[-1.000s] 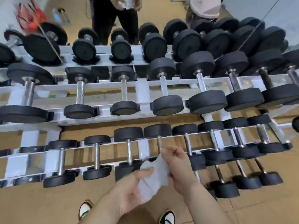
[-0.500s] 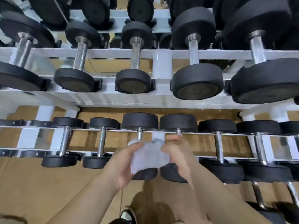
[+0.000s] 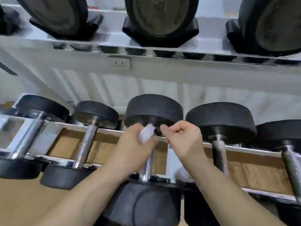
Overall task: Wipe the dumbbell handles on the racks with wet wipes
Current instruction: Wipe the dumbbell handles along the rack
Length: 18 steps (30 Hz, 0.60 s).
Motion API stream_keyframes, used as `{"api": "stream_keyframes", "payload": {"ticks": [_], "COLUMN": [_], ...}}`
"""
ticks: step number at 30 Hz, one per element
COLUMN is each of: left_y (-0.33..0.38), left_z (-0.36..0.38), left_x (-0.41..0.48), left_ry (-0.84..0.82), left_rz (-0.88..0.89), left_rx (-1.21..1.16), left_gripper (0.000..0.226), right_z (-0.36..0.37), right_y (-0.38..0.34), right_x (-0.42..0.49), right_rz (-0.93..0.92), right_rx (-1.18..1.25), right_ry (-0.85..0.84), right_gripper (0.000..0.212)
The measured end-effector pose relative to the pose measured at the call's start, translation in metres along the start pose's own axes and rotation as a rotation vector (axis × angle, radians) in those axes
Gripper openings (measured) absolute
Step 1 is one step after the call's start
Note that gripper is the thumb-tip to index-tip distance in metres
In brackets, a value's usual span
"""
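You're gripping the soft, limp wipe in your left hand, wrapping the slick, rigid handle; your right hand is sitting curled, and I cannot tell whether it is holding anything.

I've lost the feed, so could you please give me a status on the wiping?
Left hand grips wet wipe at chrome dumbbell handle. Right hand curled beside, hold unclear. Nothing in the way.
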<state>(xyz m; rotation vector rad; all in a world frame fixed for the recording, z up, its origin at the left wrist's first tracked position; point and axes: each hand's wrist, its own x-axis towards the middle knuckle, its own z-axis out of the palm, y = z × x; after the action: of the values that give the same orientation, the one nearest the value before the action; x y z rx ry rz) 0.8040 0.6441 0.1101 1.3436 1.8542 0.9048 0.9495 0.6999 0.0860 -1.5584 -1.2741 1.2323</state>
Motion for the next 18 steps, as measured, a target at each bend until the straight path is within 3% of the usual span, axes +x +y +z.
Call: {"api": "stream_keyframes", "payload": {"ticks": [2, 4, 8, 11, 14, 18], "left_y": [-0.006, -0.001, 0.007, -0.007, -0.017, -0.016], "left_z": [0.015, 0.018, 0.009, 0.007, 0.009, 0.013], "left_x": [0.008, 0.009, 0.001, 0.004, 0.012, 0.013], "left_ry": [-0.164, -0.208, -0.289, -0.179, 0.013, -0.086], "left_rz": [0.031, 0.013, 0.026, 0.125, 0.105, -0.052], "left_rx": [0.071, 0.108, 0.110, 0.247, 0.310, 0.510], "left_gripper": [0.024, 0.025, 0.049, 0.044, 0.021, 0.036], "right_z": [0.001, -0.002, -0.012, -0.011, -0.006, -0.008], "right_y": [-0.001, -0.001, -0.001, -0.002, -0.003, -0.003], "right_x": [0.002, 0.003, 0.003, 0.008, 0.012, 0.013], "right_rz": [-0.016, -0.068, -0.095, -0.060, -0.112, -0.154], "right_rx": [0.030, 0.021, -0.044, -0.205, -0.382, -0.395], "right_ry": [0.027, 0.020, -0.142, -0.220, -0.241, -0.247], "right_gripper": [0.042, 0.044, 0.054, 0.067, 0.072, 0.066]}}
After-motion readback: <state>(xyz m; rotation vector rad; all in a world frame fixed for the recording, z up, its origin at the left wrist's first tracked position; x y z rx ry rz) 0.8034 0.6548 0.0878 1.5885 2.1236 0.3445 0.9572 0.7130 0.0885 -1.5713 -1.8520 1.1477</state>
